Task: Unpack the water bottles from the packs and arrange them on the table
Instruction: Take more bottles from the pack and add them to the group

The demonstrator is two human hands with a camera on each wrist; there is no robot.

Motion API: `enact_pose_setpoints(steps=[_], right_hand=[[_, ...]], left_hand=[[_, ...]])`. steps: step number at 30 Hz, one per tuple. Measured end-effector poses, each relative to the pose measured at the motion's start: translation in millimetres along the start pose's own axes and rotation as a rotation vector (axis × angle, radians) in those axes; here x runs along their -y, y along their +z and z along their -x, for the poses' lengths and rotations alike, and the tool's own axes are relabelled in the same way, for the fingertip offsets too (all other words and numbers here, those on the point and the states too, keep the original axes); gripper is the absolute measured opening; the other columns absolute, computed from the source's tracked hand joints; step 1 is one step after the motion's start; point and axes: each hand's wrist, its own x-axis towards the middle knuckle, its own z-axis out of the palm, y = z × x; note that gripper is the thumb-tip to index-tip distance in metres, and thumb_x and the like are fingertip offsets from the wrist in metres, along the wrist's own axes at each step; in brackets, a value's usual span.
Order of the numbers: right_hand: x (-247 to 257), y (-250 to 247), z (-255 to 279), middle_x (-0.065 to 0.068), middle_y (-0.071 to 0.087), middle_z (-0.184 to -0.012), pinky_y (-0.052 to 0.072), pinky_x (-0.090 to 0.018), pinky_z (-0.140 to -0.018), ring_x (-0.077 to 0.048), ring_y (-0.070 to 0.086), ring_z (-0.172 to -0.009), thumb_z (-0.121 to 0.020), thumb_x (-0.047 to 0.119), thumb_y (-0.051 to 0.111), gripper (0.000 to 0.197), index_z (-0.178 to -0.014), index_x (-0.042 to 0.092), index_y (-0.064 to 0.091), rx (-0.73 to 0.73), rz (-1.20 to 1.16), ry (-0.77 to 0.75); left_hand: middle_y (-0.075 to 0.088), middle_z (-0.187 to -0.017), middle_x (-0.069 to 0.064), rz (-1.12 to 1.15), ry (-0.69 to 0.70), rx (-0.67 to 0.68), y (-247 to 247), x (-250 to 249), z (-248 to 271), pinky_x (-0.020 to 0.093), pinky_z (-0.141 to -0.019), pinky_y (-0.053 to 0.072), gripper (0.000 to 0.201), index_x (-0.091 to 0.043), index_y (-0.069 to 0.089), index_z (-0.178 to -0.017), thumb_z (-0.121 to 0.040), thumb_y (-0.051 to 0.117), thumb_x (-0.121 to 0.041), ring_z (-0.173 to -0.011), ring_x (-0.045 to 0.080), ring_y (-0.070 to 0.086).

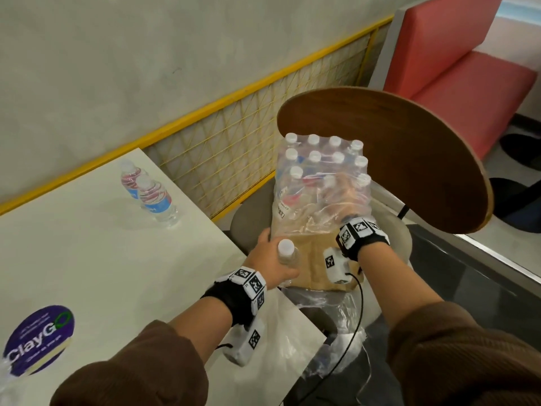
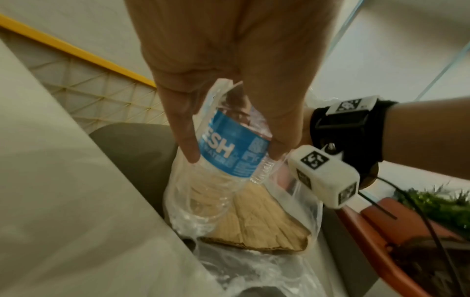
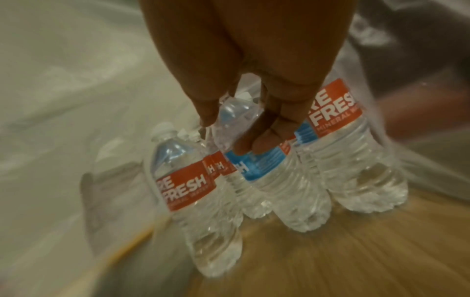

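Observation:
A shrink-wrapped pack (image 1: 322, 171) of white-capped water bottles stands on a cardboard tray (image 1: 310, 262) on a chair seat to the right of the white table (image 1: 87, 259). My left hand (image 1: 275, 262) grips one bottle (image 2: 223, 148) with a blue label, upright over the tray's near end, by the table's corner. My right hand (image 1: 348, 197) reaches inside the torn plastic wrap, and its thumb and fingers (image 3: 267, 140) close round the shoulder of a packed bottle (image 3: 262, 170). Two bottles (image 1: 158, 200) stand together on the table near the wall.
The chair's brown wooden back (image 1: 395, 148) curves behind the pack. A yellow mesh fence (image 1: 234, 148) runs along the wall. A red booth seat (image 1: 468, 68) is at the far right. Loose plastic (image 1: 330, 315) hangs off the seat, and a purple sticker (image 1: 38, 338) marks the table.

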Motion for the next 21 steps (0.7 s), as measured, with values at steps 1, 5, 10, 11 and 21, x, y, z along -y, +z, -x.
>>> enact_pose_setpoints(steps=[1, 5, 10, 11, 21], right_hand=[[0.4, 1.2, 13.8, -0.006, 0.02, -0.155, 0.029, -0.042, -0.114, -0.026, 0.024, -0.142, -0.089, 0.029, 0.049, 0.064, -0.147, 0.024, 0.023, -0.007, 0.122, -0.039], [1.1, 7.7, 37.8, -0.001, 0.033, -0.149, 0.032, -0.046, -0.111, -0.026, 0.036, -0.134, -0.077, 0.059, 0.054, 0.078, -0.144, 0.028, 0.027, -0.003, -0.118, -0.013], [8.8, -4.1, 91.4, -0.007, 0.063, -0.1, 0.052, -0.041, -0.089, -0.024, 0.063, -0.095, -0.083, 0.023, 0.069, 0.032, -0.11, 0.017, 0.054, 0.007, -0.713, 0.041], [12.5, -12.3, 109.8, -0.007, 0.067, -0.094, 0.057, -0.038, -0.083, -0.023, 0.068, -0.085, -0.083, 0.018, 0.07, 0.032, -0.111, 0.014, 0.056, 0.062, -0.805, 0.035], [116.9, -12.6, 233.0, -0.02, 0.065, -0.099, 0.052, -0.026, -0.052, -0.036, 0.071, -0.069, -0.082, 0.009, 0.069, 0.025, -0.099, 0.023, 0.057, 0.528, -0.634, -0.292]], left_hand=[[0.011, -0.156, 0.005, 0.009, -0.019, -0.003, 0.0, 2.2, 4.9, 0.032, -0.108, 0.034, 0.07, -0.03, 0.048, -0.128, -0.066, 0.079, -0.033, -0.132, 0.026, 0.041], [0.019, -0.154, 0.012, 0.138, 0.03, -0.039, -0.9, 13.7, 31.2, 0.027, -0.106, 0.033, 0.062, -0.033, 0.048, -0.12, -0.068, 0.081, -0.03, -0.138, 0.028, 0.034], [0.063, -0.107, -0.004, 0.415, 0.02, -0.24, -13.0, 35.1, 73.0, 0.02, -0.082, 0.047, 0.051, -0.032, 0.054, -0.11, -0.066, 0.081, -0.029, -0.098, 0.013, 0.061], [0.064, -0.101, -0.008, 0.439, 0.023, -0.272, -17.9, 38.9, 81.3, 0.015, -0.078, 0.046, 0.052, -0.032, 0.055, -0.111, -0.067, 0.081, -0.026, -0.092, 0.01, 0.061], [0.066, -0.094, -0.012, 0.353, -0.08, -0.37, -70.4, 138.1, 206.7, 0.024, -0.082, 0.053, 0.049, -0.043, 0.045, -0.103, -0.067, 0.077, -0.044, -0.088, 0.008, 0.064]])
